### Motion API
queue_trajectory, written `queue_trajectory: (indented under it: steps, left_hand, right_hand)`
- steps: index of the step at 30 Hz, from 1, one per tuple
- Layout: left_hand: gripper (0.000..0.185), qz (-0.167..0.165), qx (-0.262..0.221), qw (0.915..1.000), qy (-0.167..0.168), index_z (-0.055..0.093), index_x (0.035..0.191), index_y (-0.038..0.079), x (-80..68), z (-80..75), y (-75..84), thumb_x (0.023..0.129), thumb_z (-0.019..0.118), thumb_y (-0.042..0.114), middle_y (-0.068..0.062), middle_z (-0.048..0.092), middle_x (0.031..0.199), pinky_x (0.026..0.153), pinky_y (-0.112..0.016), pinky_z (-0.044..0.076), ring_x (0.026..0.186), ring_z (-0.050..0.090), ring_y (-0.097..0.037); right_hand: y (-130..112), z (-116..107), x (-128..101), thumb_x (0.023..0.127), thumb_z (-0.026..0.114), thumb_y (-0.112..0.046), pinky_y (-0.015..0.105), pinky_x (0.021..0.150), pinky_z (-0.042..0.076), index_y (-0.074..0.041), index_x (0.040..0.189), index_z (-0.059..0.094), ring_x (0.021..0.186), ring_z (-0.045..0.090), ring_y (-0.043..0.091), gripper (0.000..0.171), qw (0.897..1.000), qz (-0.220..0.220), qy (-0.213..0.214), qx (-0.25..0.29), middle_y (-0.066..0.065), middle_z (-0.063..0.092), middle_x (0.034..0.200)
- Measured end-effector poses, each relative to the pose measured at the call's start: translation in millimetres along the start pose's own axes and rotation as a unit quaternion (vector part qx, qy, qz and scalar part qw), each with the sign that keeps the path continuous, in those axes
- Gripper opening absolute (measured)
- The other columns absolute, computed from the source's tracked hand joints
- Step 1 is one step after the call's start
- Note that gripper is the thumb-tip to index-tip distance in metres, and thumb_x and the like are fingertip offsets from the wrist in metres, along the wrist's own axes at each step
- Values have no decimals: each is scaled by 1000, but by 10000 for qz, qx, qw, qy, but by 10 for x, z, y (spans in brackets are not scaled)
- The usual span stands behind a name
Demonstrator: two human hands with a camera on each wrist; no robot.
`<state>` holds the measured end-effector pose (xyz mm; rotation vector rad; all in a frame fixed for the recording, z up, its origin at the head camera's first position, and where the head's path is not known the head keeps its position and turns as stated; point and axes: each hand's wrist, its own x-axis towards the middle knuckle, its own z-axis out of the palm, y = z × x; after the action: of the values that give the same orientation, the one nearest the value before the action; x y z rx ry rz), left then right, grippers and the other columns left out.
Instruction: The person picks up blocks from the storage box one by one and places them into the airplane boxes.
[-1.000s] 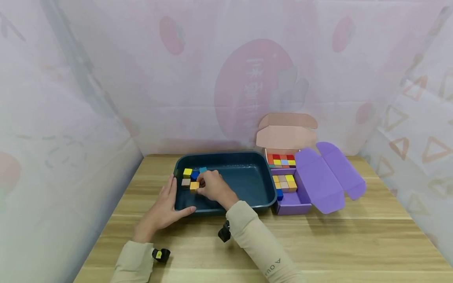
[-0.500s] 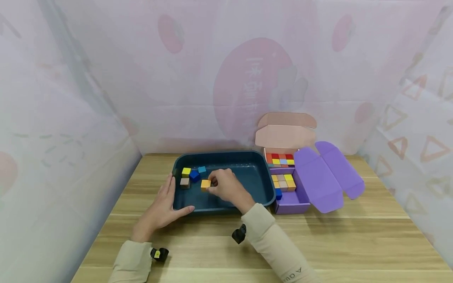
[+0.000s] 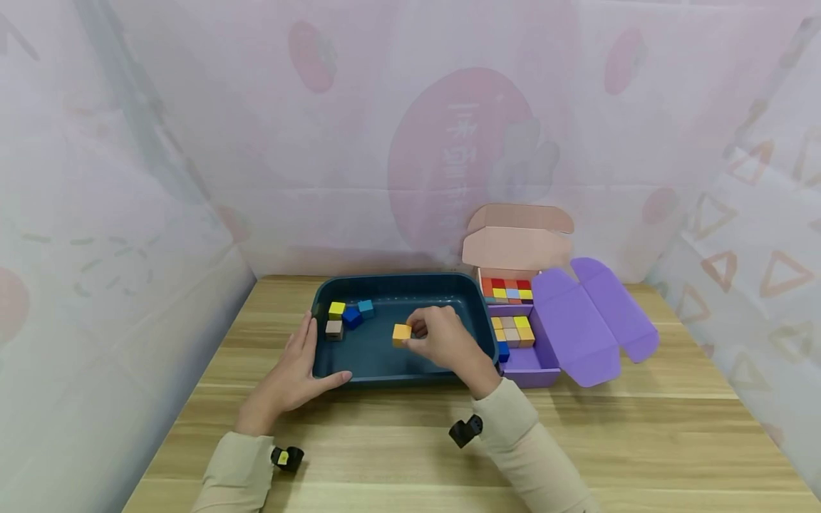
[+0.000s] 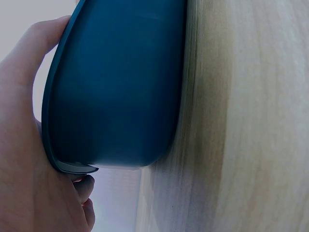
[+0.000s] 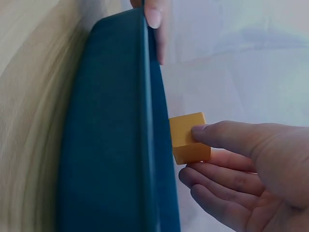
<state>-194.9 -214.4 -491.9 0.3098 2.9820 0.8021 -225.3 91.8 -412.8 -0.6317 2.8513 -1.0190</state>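
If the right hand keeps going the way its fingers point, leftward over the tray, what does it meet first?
Probably the blue cube in the cluster at the tray's left end; the right hand pinches the orange cube, and height is unclear.

Orange cube over a dark teal tray, pastel boxes beside it

The orange cube (image 3: 401, 333) is plain; the tray (image 3: 385, 370) is dark teal, holding yellow, blue, teal and tan cubes (image 3: 348, 316) at centre left; the purple box (image 3: 577, 320) and pink box (image 3: 519, 239) hold mixed-colour cubes; the table (image 3: 641, 427) is pale woodgrain.

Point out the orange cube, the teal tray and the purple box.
orange cube (image 3: 401, 333), head view, its top face.
teal tray (image 3: 391, 280), head view, far rim.
purple box (image 3: 577, 324), head view, opened lid flap.
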Motion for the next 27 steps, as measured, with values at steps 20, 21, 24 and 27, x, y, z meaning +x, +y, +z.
queue_trajectory:
  steps: [20,21,24,27]
  left_hand:
    - [131,63,-48,10000,24,-5,169,1,16,19,27,88,65,78,-13,-15,179,126,-75,15,162,4,-54]
    - [131,66,-47,10000,19,-5,169,1,15,18,27,88,65,78,-13,-16,179,126,-75,15,162,4,-54]
    - [132,57,-41,10000,15,-5,168,1,16,17,26,88,65,78,-13,-16,178,126,-74,14,162,3,-54]
    - [132,47,-50,10000,16,-5,168,1,21,15,22,88,65,78,-13,-16,178,127,-74,14,162,3,-53]
  right_hand:
    - [560,-710,-470,90,85,-14,41,84,67,-2,107,78,88,77,20,22,9974,238,622,-271,11,79,101]
    - [591,-743,-492,90,85,-14,42,84,67,-2,105,78,88,77,21,21,9970,246,680,-278,12,80,100]
    - [686,-825,-549,90,84,-12,43,83,67,0,104,78,88,78,23,20,9960,277,807,-278,14,80,99]
    - [773,-901,-597,91,83,-11,44,83,67,1,104,77,88,78,25,19,9954,308,869,-250,15,80,98]
